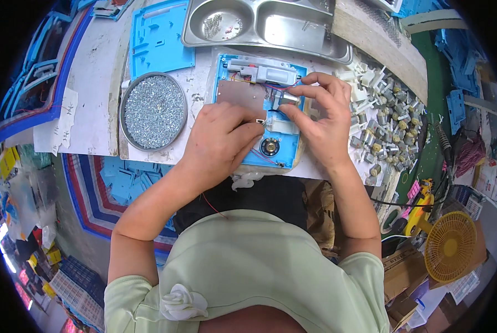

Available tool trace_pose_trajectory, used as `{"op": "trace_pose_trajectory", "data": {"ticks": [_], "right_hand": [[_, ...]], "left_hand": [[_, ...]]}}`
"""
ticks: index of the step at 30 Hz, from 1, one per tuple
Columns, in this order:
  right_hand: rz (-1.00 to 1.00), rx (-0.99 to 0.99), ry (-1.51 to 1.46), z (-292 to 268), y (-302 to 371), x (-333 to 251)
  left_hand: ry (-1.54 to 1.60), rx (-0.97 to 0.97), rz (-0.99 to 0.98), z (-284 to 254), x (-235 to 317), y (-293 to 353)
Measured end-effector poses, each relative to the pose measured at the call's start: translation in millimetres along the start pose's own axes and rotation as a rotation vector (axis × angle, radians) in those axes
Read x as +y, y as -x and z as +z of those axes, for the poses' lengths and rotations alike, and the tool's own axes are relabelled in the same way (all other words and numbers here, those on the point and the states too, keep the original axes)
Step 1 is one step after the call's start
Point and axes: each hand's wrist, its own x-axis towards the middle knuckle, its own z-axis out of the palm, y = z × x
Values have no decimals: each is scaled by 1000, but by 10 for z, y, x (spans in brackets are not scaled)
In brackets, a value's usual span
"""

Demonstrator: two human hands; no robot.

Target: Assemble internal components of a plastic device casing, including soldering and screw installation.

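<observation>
A silver part (285, 99) sat on the blue housing (288, 144), narrowly pinched by the right hand's (330, 111) fingers. The left hand's (218, 133) fingers met over the housing; whether they gripped anything was unclear. Around them, the surface (199, 83) carried a bowl (185, 114) of screws (154, 111) and a steel tray (255, 33).

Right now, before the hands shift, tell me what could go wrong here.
Thin wires run close to the silvery part in the right hand's grip, so one might get pinched or tugged.

The round dish of screws sits near the table's front edge, close to the left forearm; a bump could spill them.

Loose parts are heaped beside the right hand, so a wide sweep might scatter some.
</observation>
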Motion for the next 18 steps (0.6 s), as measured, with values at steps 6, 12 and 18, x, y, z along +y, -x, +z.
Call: {"op": "trace_pose_trajectory", "data": {"ticks": [6, 12, 18], "right_hand": [[3, -60, 94, -52, 13, 4], [6, -194, 216, -192, -79, -79], [-130, -7, 146, -266, -173, -170]], "left_hand": [[190, -11, -47, -105, 22, -17], [139, 8, -47, -55, 52, 35], [251, 260, -259, -116, -96, -83]]}}
